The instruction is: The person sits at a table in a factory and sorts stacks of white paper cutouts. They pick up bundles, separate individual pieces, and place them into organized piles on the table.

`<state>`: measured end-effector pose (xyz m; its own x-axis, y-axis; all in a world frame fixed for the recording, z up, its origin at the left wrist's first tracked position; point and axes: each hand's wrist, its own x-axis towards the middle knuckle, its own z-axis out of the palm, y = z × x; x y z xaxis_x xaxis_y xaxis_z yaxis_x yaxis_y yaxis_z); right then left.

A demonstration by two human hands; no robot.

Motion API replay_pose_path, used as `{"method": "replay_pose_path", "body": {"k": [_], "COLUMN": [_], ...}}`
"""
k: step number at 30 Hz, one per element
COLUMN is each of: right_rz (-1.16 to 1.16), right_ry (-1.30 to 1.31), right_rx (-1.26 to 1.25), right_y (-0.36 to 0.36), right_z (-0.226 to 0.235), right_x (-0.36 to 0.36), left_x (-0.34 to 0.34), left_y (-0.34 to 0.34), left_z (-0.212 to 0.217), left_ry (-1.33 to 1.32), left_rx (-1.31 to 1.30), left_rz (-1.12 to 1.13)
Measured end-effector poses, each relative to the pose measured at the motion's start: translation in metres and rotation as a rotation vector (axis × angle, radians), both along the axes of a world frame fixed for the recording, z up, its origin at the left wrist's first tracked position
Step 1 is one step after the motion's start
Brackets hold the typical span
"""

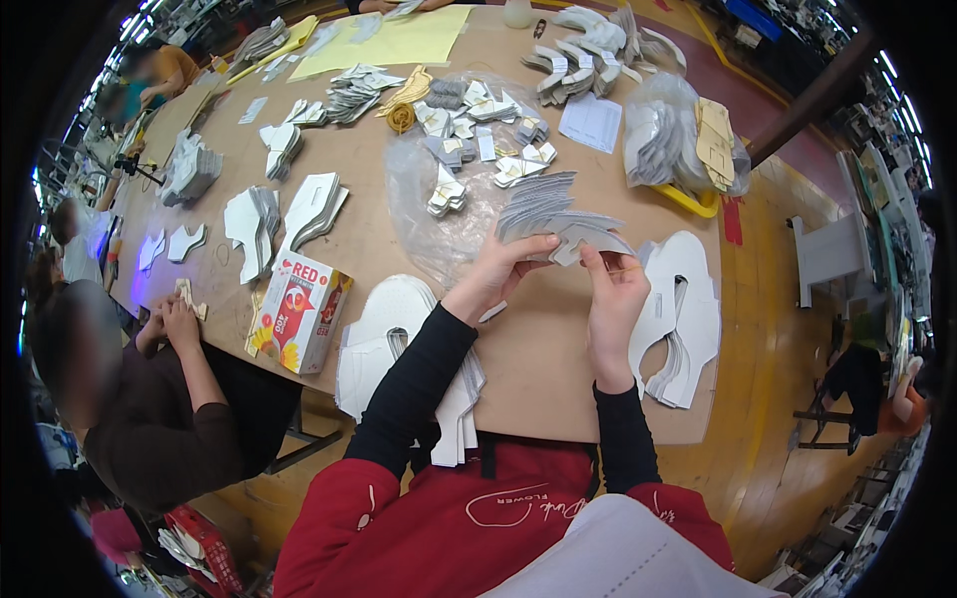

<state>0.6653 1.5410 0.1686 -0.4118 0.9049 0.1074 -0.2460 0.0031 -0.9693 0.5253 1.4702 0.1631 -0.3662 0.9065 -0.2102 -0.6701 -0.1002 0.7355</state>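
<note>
Pale cloth with a dotted line lies nearest, along the lower edge, over a red garment. Above the brown-covered table, a fanned stack of thin grey cut pieces is held up between both hands. The left hand grips it at the near end, thumb laid across the top and fingers curled beneath. The right hand has thumb and forefinger pressed together at the near right edge, pinching it, its other fingers bent in. The pieces are curved and overlap like shingles, their far ends spread apart, with a paler face near the thumbs. White stacks lie on either side, a right one and a left one. Beyond the hands, tied bundles rest on clear plastic; a red-and-white box stands to the left.
</note>
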Motion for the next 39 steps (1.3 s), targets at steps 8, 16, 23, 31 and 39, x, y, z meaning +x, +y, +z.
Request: {"method": "replay_pose_path", "body": {"k": [8,16,23,31,39], "right_rz": [0.01,0.041,0.067,0.404,0.125], "right_ry": [0.095,0.112,0.107,-0.169,-0.523], "right_rx": [0.018,0.03,0.063,-0.163,0.401], "right_y": [0.004,0.002,0.001,0.005,-0.002], "right_z": [-0.002,0.0,0.0,-0.02,-0.042], "right_x": [-0.001,0.0,-0.004,-0.011,-0.02], "left_x": [0.0,0.003,-0.001,-0.022,-0.018], "left_y": [0.0,-0.001,0.001,0.0,-0.001], "left_z": [-0.001,-0.001,-0.009,-0.018,-0.009], "left_ry": [0.088,0.138,0.105,0.007,0.026], "left_rx": [0.032,0.038,0.0,-0.008,0.016], "left_rz": [0.034,0.046,0.082,0.422,0.264]}}
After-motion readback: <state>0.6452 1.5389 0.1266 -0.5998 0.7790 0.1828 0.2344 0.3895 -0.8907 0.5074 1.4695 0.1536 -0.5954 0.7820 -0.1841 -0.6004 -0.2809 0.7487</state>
